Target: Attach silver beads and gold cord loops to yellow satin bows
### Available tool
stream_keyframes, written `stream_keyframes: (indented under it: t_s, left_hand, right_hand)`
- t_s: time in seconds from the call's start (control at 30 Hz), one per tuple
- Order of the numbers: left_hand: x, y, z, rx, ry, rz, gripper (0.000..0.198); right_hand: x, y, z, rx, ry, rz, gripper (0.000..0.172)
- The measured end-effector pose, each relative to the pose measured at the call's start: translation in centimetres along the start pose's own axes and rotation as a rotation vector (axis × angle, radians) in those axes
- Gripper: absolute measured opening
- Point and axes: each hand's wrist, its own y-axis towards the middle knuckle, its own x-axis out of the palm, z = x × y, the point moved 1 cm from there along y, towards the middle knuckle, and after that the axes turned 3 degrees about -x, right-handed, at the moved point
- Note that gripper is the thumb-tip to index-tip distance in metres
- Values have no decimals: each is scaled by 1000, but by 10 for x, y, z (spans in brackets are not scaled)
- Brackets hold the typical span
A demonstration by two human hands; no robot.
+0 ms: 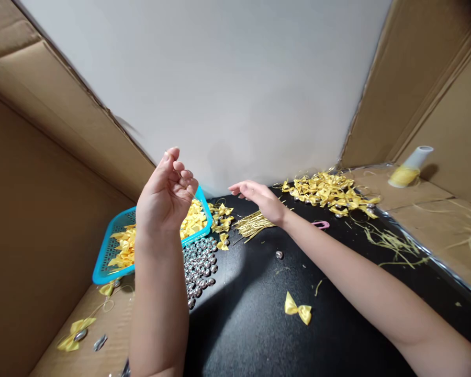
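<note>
Nearest the person, one loose yellow bow (298, 309) lies alone on the black worktop (259, 335), near its front edge and between the two forearms. At the front left corner, on the cardboard, sits one more bow with a bell (75, 335) and one stray bell (100, 342).

Further in, a heap of silver bells (199, 267), too many to count, lies just below the left hand (165, 199). That hand is raised above the worktop, fingers curled loosely inward; whether it pinches anything small cannot be told. Behind it stands one blue basket (102, 262) of bows at the left edge.

The right hand (259, 199) reaches flat, fingers spread and empty, hovering just over one bundle of gold wire ties (251, 224). The bundle's long axis runs from the middle of the worktop toward the far edge, slanting left to right. The right hand is plainly the nearer one to it. One single bell (279, 255) lies apart, just in front of the bundle.

Towards the far right corner spreads one big pile of finished bows (329, 191), and beyond it one ribbon spool (410, 167) on the cardboard.
</note>
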Motion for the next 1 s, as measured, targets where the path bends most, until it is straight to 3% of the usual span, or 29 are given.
stream_keyframes:
  t_s: [0.23, 0.37, 0.43, 0.57, 0.67, 0.77, 0.9, 1.0]
  left_hand:
    - [11, 0, -13, -18, 20, -67, 2]
    - [11, 2, -13, -16, -74, -97, 3]
    - [9, 2, -8, -22, -178, -87, 6]
    - [8, -3, 6, -84, -436, 40, 23]
    - [8, -5, 12, -61, -535, 147, 33]
    - [6, -3, 12, -51, -539, 204, 30]
    - [2, 1, 8, -72, -477, 206, 33]
    - [0, 1, 5, -74, -354, 134, 29]
  right_hand:
    - [43, -13, -6, -15, 254, -178, 18]
    - [58, -21, -4, -70, 262, -161, 47]
    - [59, -22, -3, -63, 242, -170, 52]
    - [52, -18, 0, 38, 149, -271, 54]
    - [40, -13, 3, 150, 68, -450, 51]
    - [24, -10, 7, 241, 8, -645, 45]
    - [2, -11, 12, 368, -122, -861, 25]
    - [-12, -9, 12, 407, -245, -851, 16]
